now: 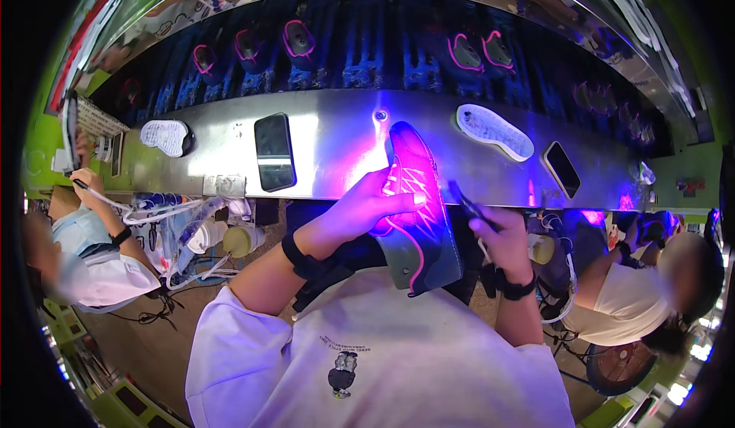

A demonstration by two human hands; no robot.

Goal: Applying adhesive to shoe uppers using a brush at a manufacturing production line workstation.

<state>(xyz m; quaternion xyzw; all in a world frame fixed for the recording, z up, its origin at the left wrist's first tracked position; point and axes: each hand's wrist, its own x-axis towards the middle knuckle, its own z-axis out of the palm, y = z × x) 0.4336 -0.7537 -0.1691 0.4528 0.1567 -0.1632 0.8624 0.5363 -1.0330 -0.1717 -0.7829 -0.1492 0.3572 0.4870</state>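
Note:
A dark shoe upper (429,252) with pink edging and pale laces stands toe-up in front of my chest, lit purple. My left hand (364,206) is closed round its laced middle, the thumb lying across the front. To the right of the shoe upper, my right hand (504,235) grips a slim dark tool (465,200). The tool points up and left toward the shoe upper, with a small gap between them. Its kind cannot be made out.
A metal bench (337,133) spans the front, bearing two phones (274,152) (561,169), two white sole pieces (164,137) (496,131) and a glowing purple lamp (380,115). Beyond it, a dark conveyor (375,37) carries several shoe uppers (298,39). People sit on both sides.

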